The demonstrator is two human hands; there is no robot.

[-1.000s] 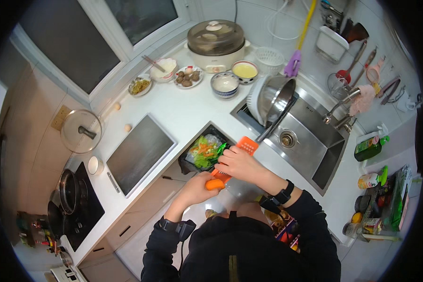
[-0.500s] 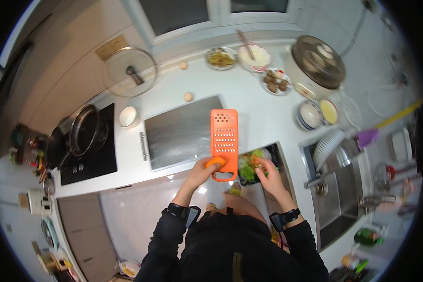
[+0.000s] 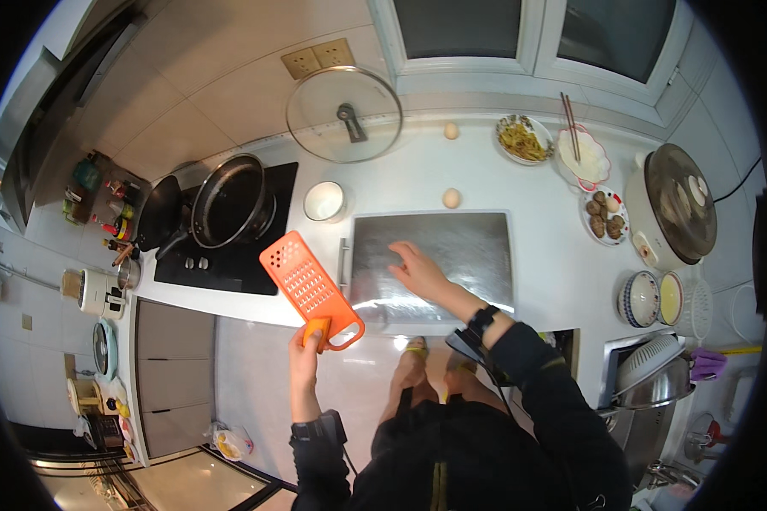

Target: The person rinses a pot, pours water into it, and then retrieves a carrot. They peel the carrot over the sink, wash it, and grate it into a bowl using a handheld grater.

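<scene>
Here, items listed relative to the steel tray (image 3: 452,255) on the white counter (image 3: 554,281):

Orange grater (image 3: 311,289) — off the tray's left edge, over the counter front, tilted, handle end lowest. Left hand (image 3: 308,347) clamped on that handle from below, with a small orange piece pinched against it.

Right hand (image 3: 416,268) — over the tray's near middle, fingers spread apart, holding nothing; whether it touches the steel cannot be told. It sits well apart from the grater.

White cup (image 3: 325,202) — just beyond the tray's far-left corner.

Egg (image 3: 452,198) — at the tray's far edge.

Black pan (image 3: 230,204) — further left, on the hob.

Glass lid (image 3: 343,114) — behind, leaning on the wall.
</scene>
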